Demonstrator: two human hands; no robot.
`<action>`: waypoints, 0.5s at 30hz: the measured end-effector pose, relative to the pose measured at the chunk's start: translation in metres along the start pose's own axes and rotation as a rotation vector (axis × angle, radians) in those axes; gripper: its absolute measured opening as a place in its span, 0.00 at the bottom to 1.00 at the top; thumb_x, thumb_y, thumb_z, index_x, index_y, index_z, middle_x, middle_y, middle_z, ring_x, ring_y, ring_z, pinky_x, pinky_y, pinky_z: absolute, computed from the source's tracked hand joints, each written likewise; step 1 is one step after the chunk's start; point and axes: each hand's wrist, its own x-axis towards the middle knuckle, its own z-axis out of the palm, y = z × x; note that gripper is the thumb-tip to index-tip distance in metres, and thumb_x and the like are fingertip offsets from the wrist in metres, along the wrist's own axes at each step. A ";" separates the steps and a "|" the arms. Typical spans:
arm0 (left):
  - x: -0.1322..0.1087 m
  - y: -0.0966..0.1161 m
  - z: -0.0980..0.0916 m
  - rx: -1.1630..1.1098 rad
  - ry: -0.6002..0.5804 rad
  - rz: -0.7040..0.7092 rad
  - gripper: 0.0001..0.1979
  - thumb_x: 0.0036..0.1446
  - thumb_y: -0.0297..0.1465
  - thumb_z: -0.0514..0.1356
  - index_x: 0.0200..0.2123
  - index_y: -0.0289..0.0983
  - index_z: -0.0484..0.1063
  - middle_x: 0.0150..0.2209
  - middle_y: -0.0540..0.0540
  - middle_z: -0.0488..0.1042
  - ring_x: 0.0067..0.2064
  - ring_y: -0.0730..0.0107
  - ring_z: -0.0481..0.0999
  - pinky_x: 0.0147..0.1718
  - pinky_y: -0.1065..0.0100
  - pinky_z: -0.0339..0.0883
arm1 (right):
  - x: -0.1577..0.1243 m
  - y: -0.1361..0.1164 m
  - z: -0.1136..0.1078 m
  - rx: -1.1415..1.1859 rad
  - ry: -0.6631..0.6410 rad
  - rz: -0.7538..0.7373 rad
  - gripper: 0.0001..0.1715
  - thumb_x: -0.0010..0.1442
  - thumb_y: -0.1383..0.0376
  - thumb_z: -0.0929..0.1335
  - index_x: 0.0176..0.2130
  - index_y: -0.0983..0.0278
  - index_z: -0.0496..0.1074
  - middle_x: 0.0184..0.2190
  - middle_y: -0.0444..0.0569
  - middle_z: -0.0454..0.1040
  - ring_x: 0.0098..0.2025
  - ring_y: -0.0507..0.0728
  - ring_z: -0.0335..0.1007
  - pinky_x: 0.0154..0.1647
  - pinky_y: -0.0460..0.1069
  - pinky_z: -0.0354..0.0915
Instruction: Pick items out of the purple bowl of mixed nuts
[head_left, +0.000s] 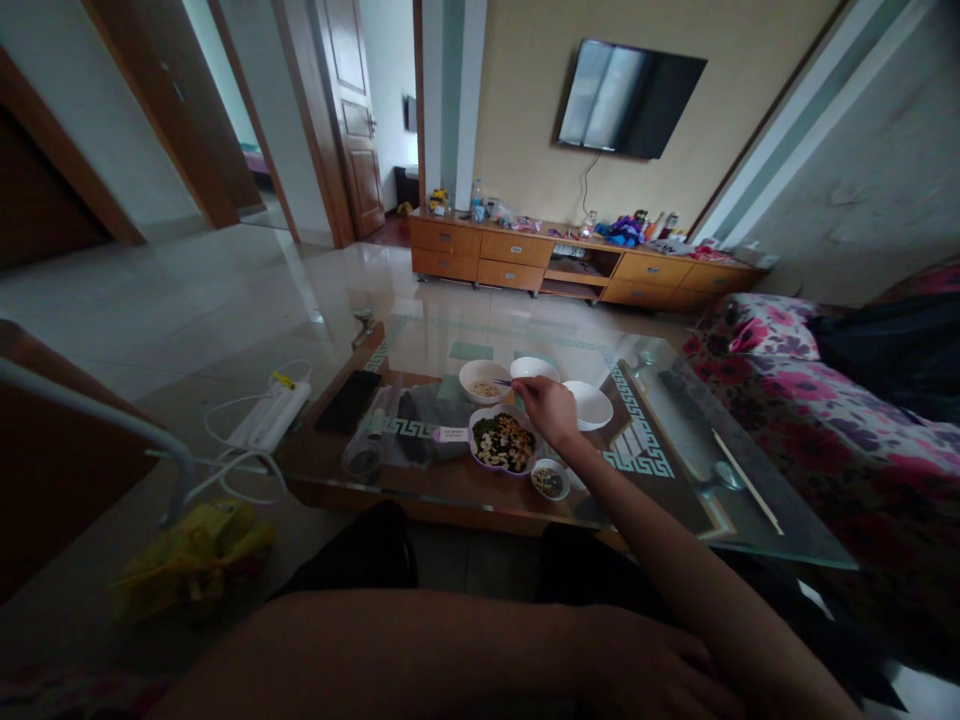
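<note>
My right hand [549, 405] is closed in a pinch on a thin purplish tool [502, 382], whose exact kind is too small to make out. The tool's tip reaches over a white bowl [484, 397] with pale pieces in it. Two more white bowls, one behind my hand [534, 366] and one to its right [592, 404], stand close by. In front is a purple-rimmed dish [504, 440] filled with dark, brown and pale pieces, and next to it a small cup [550, 480] of bits. My left hand [660, 660] lies low across my lap by my right forearm, fingers loosely extended, holding nothing visible.
The bowls stand on a glass coffee table [645, 520]. On its left lie a dark flat object [348, 400] and clear plastic packaging [420, 425]. A chopstick-like stick [746, 480] is on the right. Beside the table are a white power strip [270, 415], a yellow bag [199, 550] and a floral sofa [847, 420].
</note>
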 end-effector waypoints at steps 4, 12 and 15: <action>-0.004 0.001 0.001 -0.054 0.009 -0.020 0.20 0.68 0.38 0.51 0.47 0.54 0.85 0.55 0.52 0.79 0.62 0.66 0.74 0.60 0.64 0.71 | 0.005 0.002 -0.010 0.089 0.064 0.001 0.17 0.73 0.56 0.68 0.50 0.58 0.86 0.47 0.51 0.86 0.46 0.62 0.83 0.44 0.50 0.70; 0.004 0.003 0.003 -0.024 -0.037 0.002 0.20 0.68 0.37 0.52 0.50 0.54 0.84 0.56 0.52 0.78 0.63 0.65 0.73 0.61 0.64 0.69 | -0.002 0.009 -0.035 -0.032 -0.341 -0.302 0.12 0.68 0.61 0.72 0.43 0.60 0.88 0.39 0.52 0.87 0.38 0.61 0.83 0.40 0.50 0.69; 0.007 0.004 -0.005 -0.005 -0.045 -0.004 0.20 0.68 0.36 0.52 0.51 0.52 0.84 0.59 0.52 0.77 0.63 0.66 0.73 0.61 0.64 0.70 | -0.005 0.009 -0.036 -0.079 -0.377 -0.337 0.12 0.68 0.63 0.72 0.45 0.60 0.87 0.42 0.52 0.87 0.40 0.61 0.83 0.42 0.50 0.70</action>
